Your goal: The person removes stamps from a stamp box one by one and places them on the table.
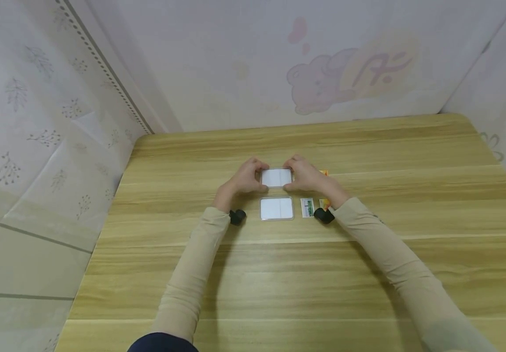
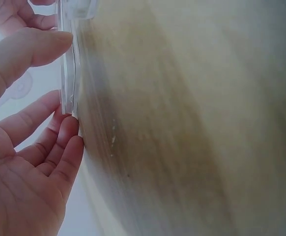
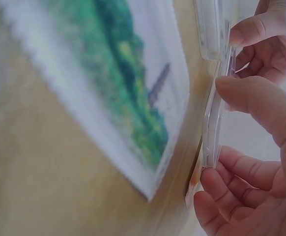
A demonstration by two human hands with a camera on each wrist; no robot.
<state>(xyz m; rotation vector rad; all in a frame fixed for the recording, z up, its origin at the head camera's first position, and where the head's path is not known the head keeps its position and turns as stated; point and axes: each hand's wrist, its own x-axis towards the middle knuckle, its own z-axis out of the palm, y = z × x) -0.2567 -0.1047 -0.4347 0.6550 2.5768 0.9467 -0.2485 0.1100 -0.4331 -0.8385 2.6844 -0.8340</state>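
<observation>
A flat clear plastic case (image 1: 277,178) with a white insert lies between both hands. My left hand (image 1: 247,176) pinches its left end, thumb (image 2: 54,46) at the near edge and fingers around the far side. The right hand (image 1: 305,176) holds the opposite end in the same way; in the right wrist view its thumb (image 3: 246,93) presses the case rim. A second, similar clear case (image 1: 277,209) lies just nearer on the table, touched by neither hand. Whether the held case rests on the table or is slightly lifted, I cannot tell.
Right of the nearer case lies a postage stamp (image 1: 307,208) with a green landscape. Beside it an orange and yellow stamp (image 1: 324,203) is partly covered by the black wrist camera (image 1: 324,215). Another orange piece (image 1: 324,172) shows behind the right hand. All lie on a wooden table (image 1: 279,283).
</observation>
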